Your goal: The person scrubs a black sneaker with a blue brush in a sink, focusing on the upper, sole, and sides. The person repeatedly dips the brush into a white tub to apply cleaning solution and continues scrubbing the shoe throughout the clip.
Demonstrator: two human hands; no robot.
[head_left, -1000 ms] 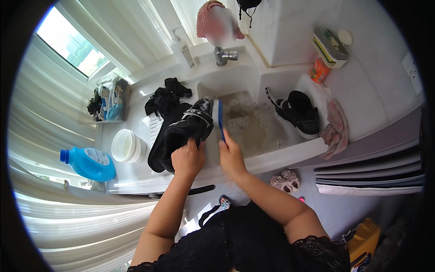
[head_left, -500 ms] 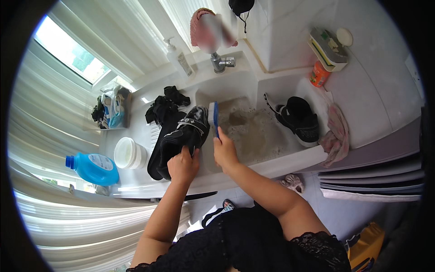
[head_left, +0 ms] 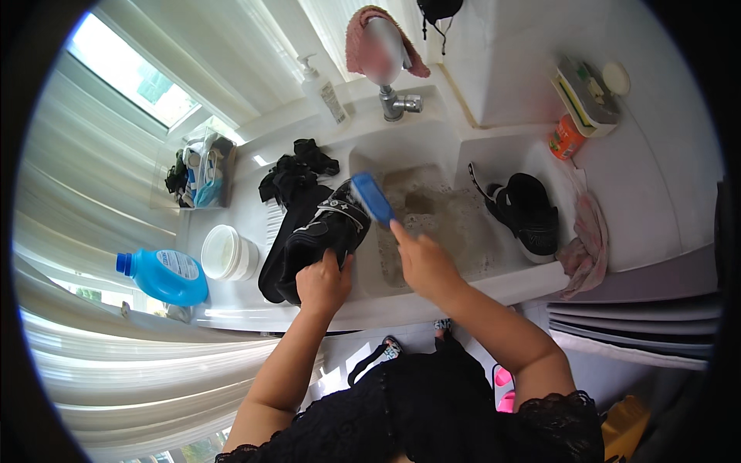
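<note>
Black shoe (head_left: pixel 345 225): held down over the sink ledge (head_left: pixel 231 311), gripped near its opening by the left hand (head_left: pixel 323 287). Blue brush (head_left: pixel 373 199): grasped in the right hand (head_left: pixel 427 266) — now turned back-up at the toe (edge-on a moment ago), so scrubbing is seemingly shifted onto the upper.

- Head view: taken from the wearer's own head, by the left one of two side-by-side fisheye cameras.
- It faces down and forward, over the black top (head_left: pixel 394 409) at six o'clock, onto the sink (head_left: pixel 505 284), with the tap (head_left: pixel 396 103) near twelve.
- Close range: the left hand (head_left: pixel 323 285) and right hand (head_left: pixel 429 264) sit just below the middle.
- Very wide: it reaches a curtain (head_left: pixel 85 216) at nine o'clock and a pink cloth (head_left: pixel 587 251) at three, inside a dark, curved border.
</note>
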